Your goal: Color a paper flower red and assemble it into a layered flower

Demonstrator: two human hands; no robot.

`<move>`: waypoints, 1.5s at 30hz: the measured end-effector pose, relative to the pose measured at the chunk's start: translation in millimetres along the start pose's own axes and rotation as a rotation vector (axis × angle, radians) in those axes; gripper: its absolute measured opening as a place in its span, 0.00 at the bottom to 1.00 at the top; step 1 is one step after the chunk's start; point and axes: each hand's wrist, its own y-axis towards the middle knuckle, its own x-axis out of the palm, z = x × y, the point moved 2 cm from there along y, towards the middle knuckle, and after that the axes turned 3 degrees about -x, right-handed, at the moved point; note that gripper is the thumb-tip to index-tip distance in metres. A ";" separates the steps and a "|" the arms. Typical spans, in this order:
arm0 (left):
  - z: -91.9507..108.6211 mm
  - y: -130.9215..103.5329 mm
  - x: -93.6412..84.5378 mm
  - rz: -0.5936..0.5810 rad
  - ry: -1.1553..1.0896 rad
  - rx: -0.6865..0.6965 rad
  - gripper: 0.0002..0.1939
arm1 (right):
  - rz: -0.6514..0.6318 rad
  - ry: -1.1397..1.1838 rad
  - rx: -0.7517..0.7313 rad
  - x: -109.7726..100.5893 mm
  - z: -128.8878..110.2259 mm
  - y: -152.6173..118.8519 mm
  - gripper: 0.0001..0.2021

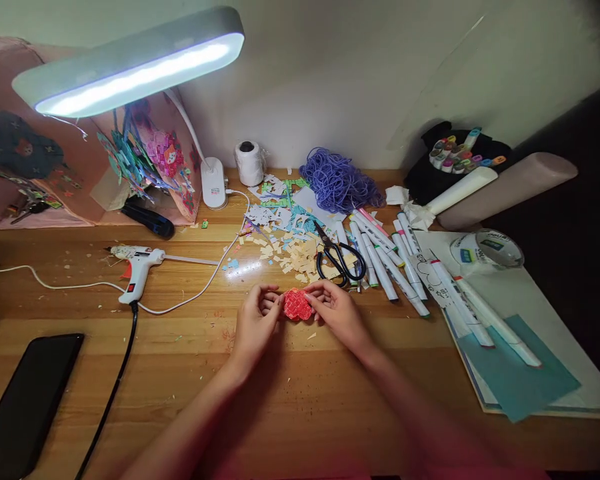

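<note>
Near the middle of the surface [330,407], on the near side of the scissors [336,247] and paper scraps [296,257], red scalloped piece [297,305] sat between left hand [257,323] and right hand [341,315]. Fingers of each pinched the edge on their own side; couldn't tell if the piece touched the surface. Handling it well probably meant light, even pressure, both edges level, no creasing.

bare forearms [200,407], slim fingers [318,305], pink clothing [325,468]

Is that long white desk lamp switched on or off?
On: the white desk lamp has a brightly glowing strip, reflected on the brown wooden tabletop.
</note>
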 end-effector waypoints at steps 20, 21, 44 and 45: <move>13.0 -9.2 1.6 -0.046 0.565 0.264 0.12 | 0.418 -0.441 -0.098 -168.9 4.5 3.8 0.13; 12.1 -9.0 0.8 -0.048 0.546 0.253 0.12 | 0.420 -0.466 -0.099 -168.4 4.8 4.3 0.12; 28.7 9.7 -52.8 0.242 0.663 0.357 0.11 | 0.487 -0.479 -0.321 -165.4 -13.4 -8.5 0.23; 33.4 9.2 -57.2 0.255 0.674 0.368 0.11 | 0.480 -0.484 -0.336 -163.9 -14.0 -8.7 0.22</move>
